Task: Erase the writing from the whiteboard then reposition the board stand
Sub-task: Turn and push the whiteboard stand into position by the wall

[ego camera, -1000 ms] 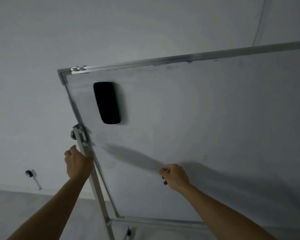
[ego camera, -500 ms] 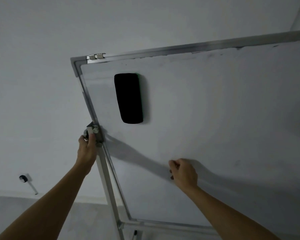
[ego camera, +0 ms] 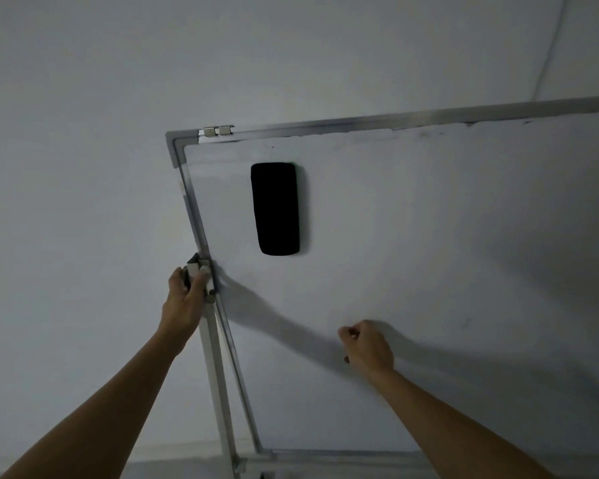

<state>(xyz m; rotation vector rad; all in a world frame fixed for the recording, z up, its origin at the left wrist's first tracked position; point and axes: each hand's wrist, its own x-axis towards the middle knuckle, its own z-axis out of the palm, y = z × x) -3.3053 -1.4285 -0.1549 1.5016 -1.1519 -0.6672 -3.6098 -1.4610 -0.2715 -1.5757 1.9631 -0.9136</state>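
1. I am reaching my left hand (ego camera: 184, 300) up to the grey metal clamp bracket (ego camera: 198, 269) at the left edge of the board, and my fingers are curling closed around it, the thumb pressing on its front face.
2. That bracket is sitting where the upright post of the silver metal board stand (ego camera: 218, 382) is meeting the frame, roughly midway down the left side.
3. I am holding my right hand (ego camera: 367, 347) as a loose fist against the face of the large white whiteboard with its silver metal frame (ego camera: 446, 236), lower middle of the surface; the fingers are folded in, and a small dark tip is peeking out under the fist, though I cannot tell what it is.
4. The whiteboard is filling the right and centre of my view, tilting so that its top left corner is pointing up and left, against a plain pale wall (ego camera: 83, 167).
5. The surface is looking almost wiped, with only faint dark smudges running just under the top rail.
6. A black rounded oblong eraser (ego camera: 275, 209) is clinging upright to the board near the top left corner, well above both my hands and apart from them.
7. Shadows of my arms are falling across the lower part of the board.
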